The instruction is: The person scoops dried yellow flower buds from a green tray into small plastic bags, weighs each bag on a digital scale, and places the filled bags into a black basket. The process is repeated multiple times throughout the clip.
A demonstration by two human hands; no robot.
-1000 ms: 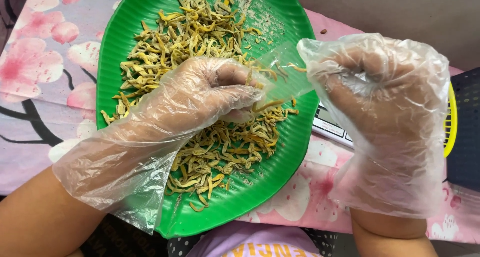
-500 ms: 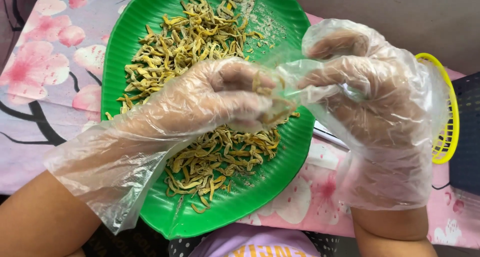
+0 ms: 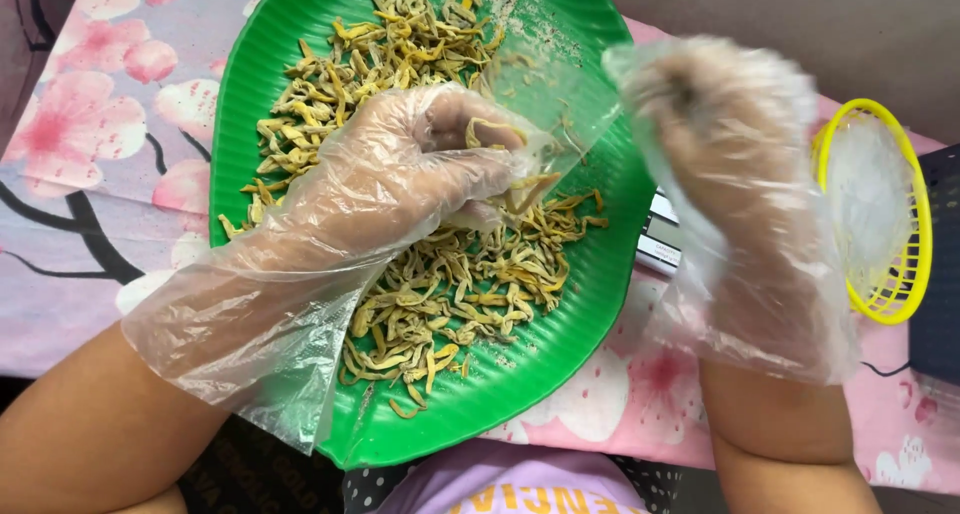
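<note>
A green leaf-shaped plate (image 3: 590, 304) holds a heap of dried yellow-green strips (image 3: 450, 284). My left hand (image 3: 400, 174), in a loose clear plastic glove, is curled over the middle of the heap and pinches one yellow strip (image 3: 490, 129) between thumb and fingers. My right hand (image 3: 730, 174), also in a clear glove, is raised over the plate's right edge with its fingers bunched; it looks blurred. Whether it holds anything, I cannot tell.
A pink and lilac cloth with blossom prints (image 3: 90, 144) covers the table. A yellow mesh basket (image 3: 880, 224) sits at the right, beside a dark object at the frame edge. A small grey device (image 3: 660, 239) peeks out from under the plate's right side.
My hands met over the plate's right side, then parted. My right hand has swung away to the right and blurred. My left hand stays over the heap, now with a strip showing.
</note>
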